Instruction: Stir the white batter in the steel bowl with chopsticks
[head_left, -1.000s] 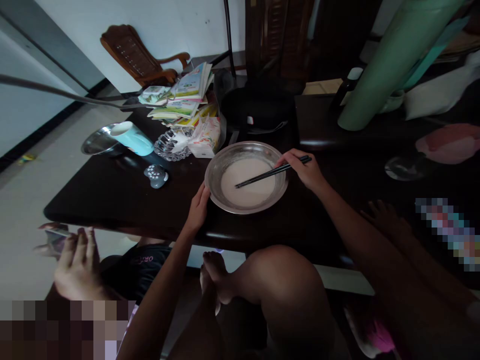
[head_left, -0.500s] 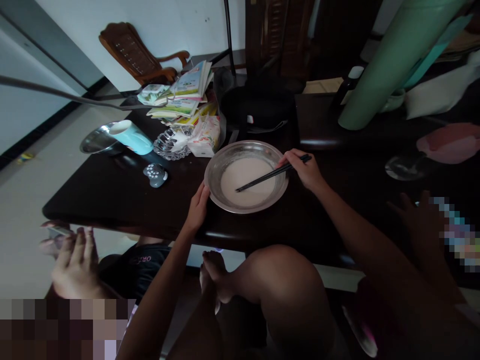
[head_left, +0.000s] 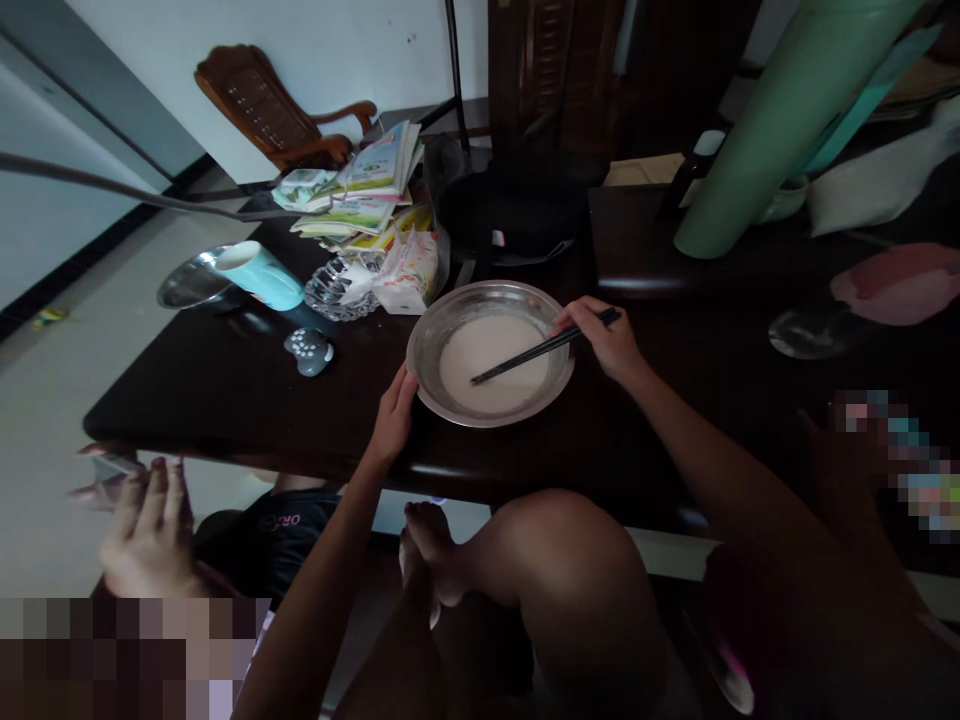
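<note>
A wide metal bowl [head_left: 430, 345] stands on the dark table, holding a pale, milky batter-like liquid [head_left: 491, 340]. My left hand [head_left: 394, 415] grips the bowl's left rim, with the thumb at the edge and the other fingers partly hidden beneath. In my right hand [head_left: 600, 338] is a pair of dark chopsticks [head_left: 529, 353], held close together and slanting down to the left. Their tips rest in the liquid near the bowl's middle. Some fingers of my right hand are at or near the right rim; whether they touch it I cannot tell.
Left of the bowl are a grey spotted object [head_left: 309, 351], a light blue cup [head_left: 261, 275], another metal bowl [head_left: 191, 285], a glass dish [head_left: 337, 290] and a tissue pack [head_left: 409, 275]. A green cylinder [head_left: 780, 130] stands right. Another person's hand [head_left: 150, 530] is at lower left.
My hands, the bowl and the chopsticks hold nearly the same pose. The view has shifted very slightly. At the right, another person's dim hand has moved a little.
</note>
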